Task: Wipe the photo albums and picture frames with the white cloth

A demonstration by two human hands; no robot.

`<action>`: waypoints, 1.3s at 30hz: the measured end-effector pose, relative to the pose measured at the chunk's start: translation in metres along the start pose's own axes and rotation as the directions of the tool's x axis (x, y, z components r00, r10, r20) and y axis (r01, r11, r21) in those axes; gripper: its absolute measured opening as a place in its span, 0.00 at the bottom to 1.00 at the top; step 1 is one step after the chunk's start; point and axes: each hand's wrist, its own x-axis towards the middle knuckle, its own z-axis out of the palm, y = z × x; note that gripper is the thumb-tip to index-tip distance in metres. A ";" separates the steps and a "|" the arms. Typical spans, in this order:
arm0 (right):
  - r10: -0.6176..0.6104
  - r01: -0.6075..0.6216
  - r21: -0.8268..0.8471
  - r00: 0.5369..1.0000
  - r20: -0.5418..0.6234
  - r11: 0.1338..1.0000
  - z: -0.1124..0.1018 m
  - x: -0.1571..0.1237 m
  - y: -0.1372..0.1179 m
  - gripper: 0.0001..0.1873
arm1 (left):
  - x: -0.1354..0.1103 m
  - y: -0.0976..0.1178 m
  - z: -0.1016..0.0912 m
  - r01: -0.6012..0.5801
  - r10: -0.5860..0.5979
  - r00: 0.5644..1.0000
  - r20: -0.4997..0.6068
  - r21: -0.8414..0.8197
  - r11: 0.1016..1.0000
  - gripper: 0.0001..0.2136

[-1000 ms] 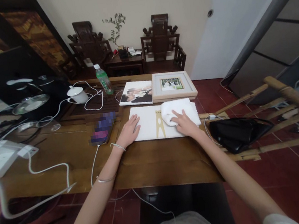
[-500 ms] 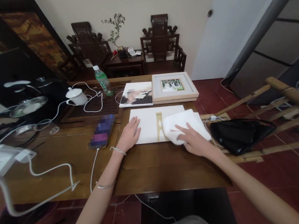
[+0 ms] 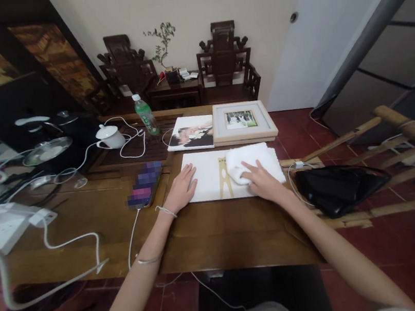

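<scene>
A flat white panel (image 3: 205, 179) lies on the wooden table, with a tan two-legged shape (image 3: 224, 178) with cat-like ears at its middle. My left hand (image 3: 181, 188) rests on the panel's left edge, fingers stretched out flat and holding nothing. On the right half lies a folded white towel (image 3: 261, 160). My right hand (image 3: 262, 181) holds the towel against the panel, index finger extended over the cloth and the other fingers partly bent. The towel covers the panel's right side and hangs slightly past its edge.
Behind the panel lie a photo print (image 3: 190, 133) and a framed picture (image 3: 243, 121). To the left are a phone (image 3: 145, 184), a green bottle (image 3: 146, 115), a lidded white cup (image 3: 110, 137) and a power strip (image 3: 5, 227) with cables. A black bag (image 3: 337, 188) sits at right.
My right hand and the towel have moved away from me, up the panel, uncovering its lower right edge. My left hand stays in place on the panel. The view has shifted slightly.
</scene>
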 end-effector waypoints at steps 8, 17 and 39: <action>-0.071 0.060 0.103 0.992 0.108 0.993 -0.011 -0.071 -0.044 0.25 | 0.000 0.002 0.000 -0.001 0.001 1.000 0.007 0.014 1.000 0.23; 0.028 -0.033 0.084 0.998 0.055 0.996 -0.021 0.024 0.009 0.26 | 0.001 0.000 -0.002 -0.001 0.000 1.000 0.013 0.003 1.000 0.22; -0.030 0.010 0.129 0.987 0.157 0.992 -0.028 -0.052 -0.039 0.26 | 0.002 0.001 0.003 -0.014 0.014 1.000 -0.015 0.016 1.000 0.22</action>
